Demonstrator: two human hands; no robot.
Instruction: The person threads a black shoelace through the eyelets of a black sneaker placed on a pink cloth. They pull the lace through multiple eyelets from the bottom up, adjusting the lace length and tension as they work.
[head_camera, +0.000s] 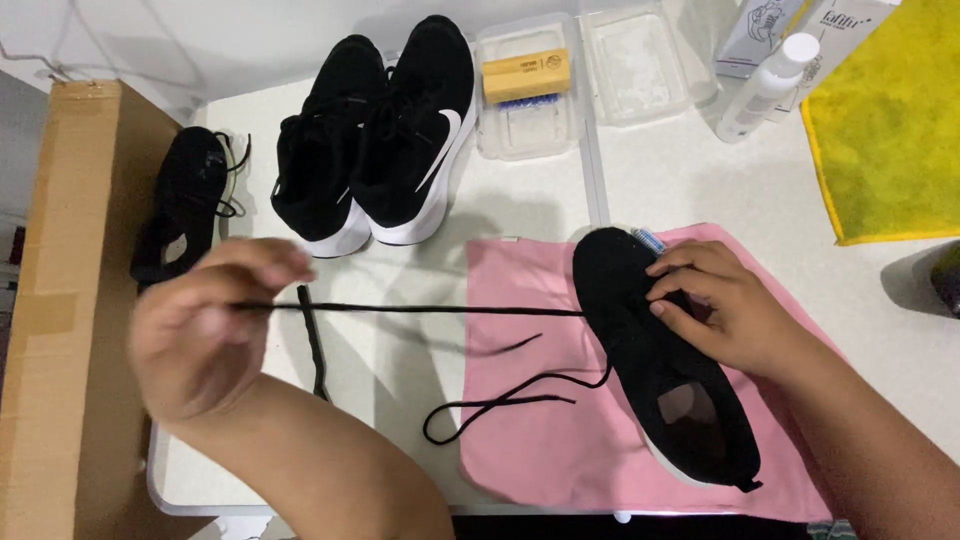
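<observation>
White table (520, 210): left hand (200, 330) pulls lace (420, 310) taut; right hand (725, 305) pins shoe (650, 360).

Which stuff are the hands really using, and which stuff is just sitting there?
In use: left hand pulling the lace; right hand holding the shoe on the pink cloth.

Just sitting: shoe pair, small shoe, brush, bottle, yellow cloth, box.
</observation>
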